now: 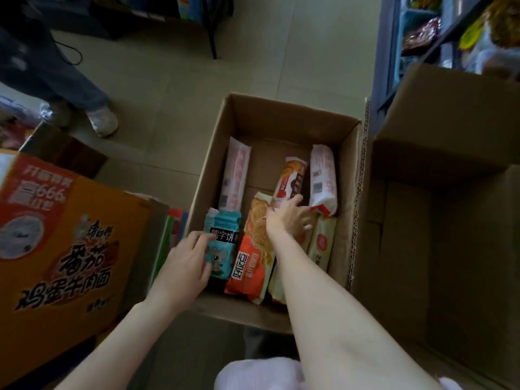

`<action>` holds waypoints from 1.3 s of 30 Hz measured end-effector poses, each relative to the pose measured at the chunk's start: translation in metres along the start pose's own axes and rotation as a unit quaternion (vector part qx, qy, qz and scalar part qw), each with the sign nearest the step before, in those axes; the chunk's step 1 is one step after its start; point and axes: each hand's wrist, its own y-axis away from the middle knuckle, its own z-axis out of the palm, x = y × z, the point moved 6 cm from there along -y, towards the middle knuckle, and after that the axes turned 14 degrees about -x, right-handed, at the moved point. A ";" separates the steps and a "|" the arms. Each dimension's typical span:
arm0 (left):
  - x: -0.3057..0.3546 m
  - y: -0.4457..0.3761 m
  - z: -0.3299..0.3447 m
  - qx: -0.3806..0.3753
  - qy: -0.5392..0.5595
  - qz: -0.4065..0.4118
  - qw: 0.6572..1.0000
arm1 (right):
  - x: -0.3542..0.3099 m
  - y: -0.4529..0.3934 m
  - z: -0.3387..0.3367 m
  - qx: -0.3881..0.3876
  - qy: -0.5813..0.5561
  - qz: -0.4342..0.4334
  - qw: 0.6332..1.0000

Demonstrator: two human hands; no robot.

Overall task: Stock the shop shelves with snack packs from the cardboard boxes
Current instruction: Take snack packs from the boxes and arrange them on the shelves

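Note:
An open cardboard box (281,119) stands on the floor in the middle, with several snack packs lying in it. My left hand (185,263) reaches over the box's near left wall and its fingers touch a teal biscuit pack (223,243). My right hand (289,218) is deep in the box with fingers spread, resting on an orange noodle-snack pack (253,263) and reaching toward a red and white pack (289,178). Two pink and white packs (235,175) (323,178) lie further back. A cream pack (322,243) lies at the right.
A large orange printed carton (56,243) stands at the left. An open, bare cardboard box (439,220) sits at the right. Blue shop shelves (408,38) with snack packs rise at the upper right. Another person's leg and shoe (102,119) stand at the upper left.

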 end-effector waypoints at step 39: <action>0.292 0.641 0.263 0.204 -0.332 0.854 0.343 | 0.576 0.704 -0.048 0.136 -0.345 -0.009 0.929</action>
